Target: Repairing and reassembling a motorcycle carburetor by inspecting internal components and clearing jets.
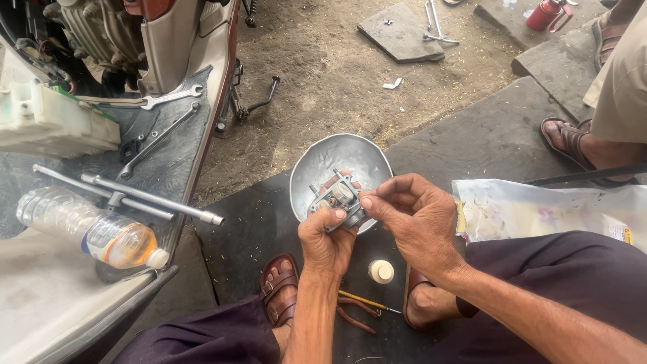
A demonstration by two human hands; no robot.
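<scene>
Soft even daylight, no hard shadows, pale glare on the round dented silver metal bowl (340,162) and the clear plastic bottle of amber liquid (87,232), sharp centre, slight wide-angle stretch at edges, washed-out lower-left corner.

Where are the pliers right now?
In the head view the red-handled pliers lie on the dark slab between the person's sandalled feet, bottom centre, just below the small cream cap and beneath the left hand.
</scene>
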